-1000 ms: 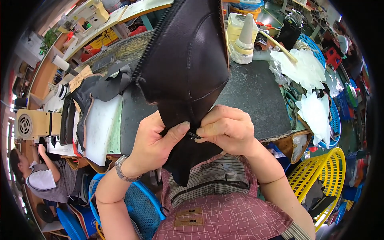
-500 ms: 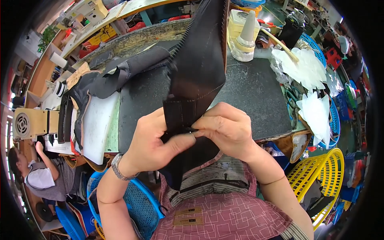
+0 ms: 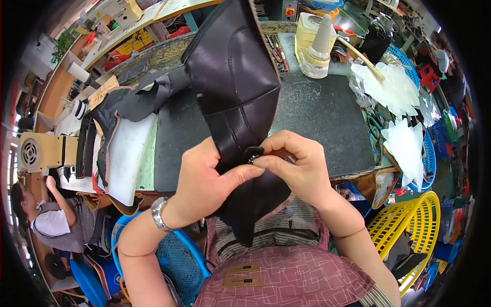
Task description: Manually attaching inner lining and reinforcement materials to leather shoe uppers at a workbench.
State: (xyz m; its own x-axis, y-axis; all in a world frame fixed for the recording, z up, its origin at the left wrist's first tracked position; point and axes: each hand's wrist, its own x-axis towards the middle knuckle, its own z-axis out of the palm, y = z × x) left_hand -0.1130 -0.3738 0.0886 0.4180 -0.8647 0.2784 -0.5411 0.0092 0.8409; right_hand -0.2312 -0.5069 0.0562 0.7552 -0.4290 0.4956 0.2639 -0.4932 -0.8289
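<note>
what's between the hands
Dark leather lies between them in the head view: left hand gripping it, right hand pinching a small dark piece there.

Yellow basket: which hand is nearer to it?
Right. In the picture, the right hand is above and left of the yellow basket; the left hand is farther left, gripping the dark leather piece.

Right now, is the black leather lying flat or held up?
Held up: left hand and right hand hold the black leather, hiding part of the dark mat.
</note>
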